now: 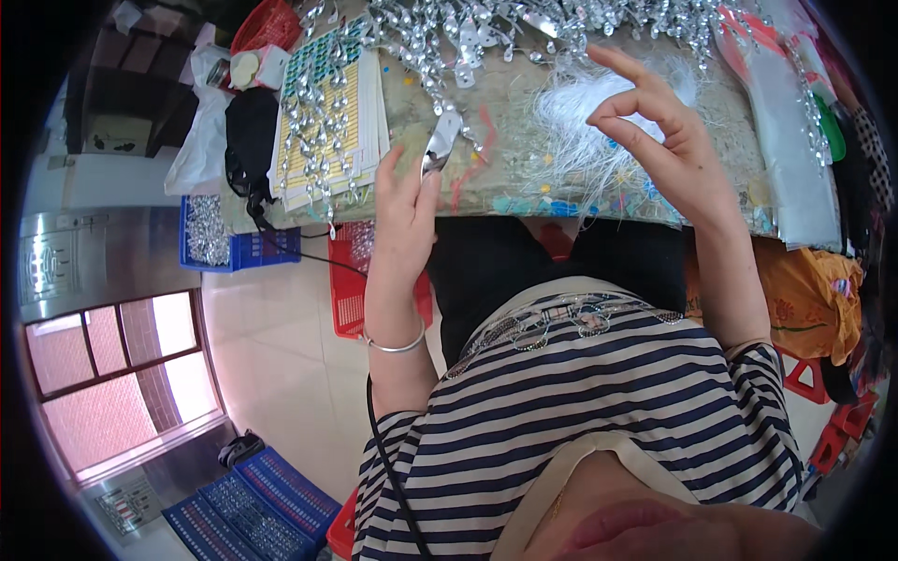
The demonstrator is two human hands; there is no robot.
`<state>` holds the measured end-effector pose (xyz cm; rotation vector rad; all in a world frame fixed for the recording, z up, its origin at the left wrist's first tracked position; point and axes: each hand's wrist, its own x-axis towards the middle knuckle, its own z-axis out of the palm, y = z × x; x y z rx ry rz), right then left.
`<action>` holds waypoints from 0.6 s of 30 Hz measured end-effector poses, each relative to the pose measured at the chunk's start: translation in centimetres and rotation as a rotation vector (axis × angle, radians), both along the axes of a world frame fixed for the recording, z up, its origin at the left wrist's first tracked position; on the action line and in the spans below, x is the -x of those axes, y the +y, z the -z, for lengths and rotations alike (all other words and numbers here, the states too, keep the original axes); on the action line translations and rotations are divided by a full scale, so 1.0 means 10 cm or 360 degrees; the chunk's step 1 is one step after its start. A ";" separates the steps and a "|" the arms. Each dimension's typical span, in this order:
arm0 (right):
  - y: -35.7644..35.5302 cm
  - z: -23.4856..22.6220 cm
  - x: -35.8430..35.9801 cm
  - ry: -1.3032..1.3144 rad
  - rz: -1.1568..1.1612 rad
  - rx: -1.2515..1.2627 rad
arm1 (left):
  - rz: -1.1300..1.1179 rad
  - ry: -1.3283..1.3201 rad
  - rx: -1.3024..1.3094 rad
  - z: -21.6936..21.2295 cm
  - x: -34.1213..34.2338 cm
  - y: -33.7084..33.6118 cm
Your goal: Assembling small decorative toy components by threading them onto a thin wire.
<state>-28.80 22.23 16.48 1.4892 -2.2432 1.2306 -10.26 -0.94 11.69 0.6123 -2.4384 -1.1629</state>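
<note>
My left hand [404, 201] is closed round a flat, shiny silver piece [443, 136] with a rounded end, above the near part of the table. Its exact kind does not show. Just beyond it hang strands of clear silvery beads [426, 70], which spread along the far side of the table. My right hand [659, 140] is raised over a loose heap of white threads [571, 112]. Its thumb and index finger press together, the other fingers stretching away; anything in that pinch is too small to make out.
Patterned sheets [323, 140] with bead strands lie at the table's left, beside a black cloth item [249, 145]. Clear plastic bags [790, 159] cover the right edge. A blue basket [248, 251] and a red basket [348, 297] stand below. A black cord [323, 259] runs past my left arm.
</note>
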 end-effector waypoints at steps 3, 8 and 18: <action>-0.06 0.06 -0.11 -0.1127 -0.0494 0.0203 | -0.0004 -0.0097 0.0592 0.21 -0.32 -0.12; -0.26 0.12 -0.37 -0.1532 -0.0582 0.0153 | -0.0116 -0.0029 -0.1038 0.00 -0.27 0.24; -0.31 0.08 -0.43 -0.1525 -0.0476 0.0164 | 0.0581 0.0298 -0.1381 -0.20 0.13 0.51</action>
